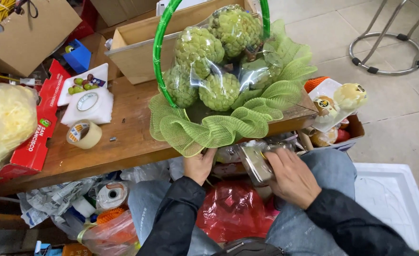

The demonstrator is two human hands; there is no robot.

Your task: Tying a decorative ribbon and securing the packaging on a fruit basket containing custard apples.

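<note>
At bench edge: left hand (198, 165) pinches mesh ruffle (209, 127); right hand (292, 178) grips stapler (256, 161).

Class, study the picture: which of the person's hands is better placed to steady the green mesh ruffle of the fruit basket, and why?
Left, probably. The left hand already touches the green mesh ruffle at the basket's near edge, at the wooden table front. The right hand is occupied, gripping a metal stapler-like tool lower down.

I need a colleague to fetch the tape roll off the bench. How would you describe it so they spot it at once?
Start at the wooden bench, left of the green-handled fruit basket. In front of a white foam tray lies the tape roll, a tan ring lying tilted by itself. Unlike the flat white roll on the tray above it, it is brownish and rests directly on the wood.
</note>
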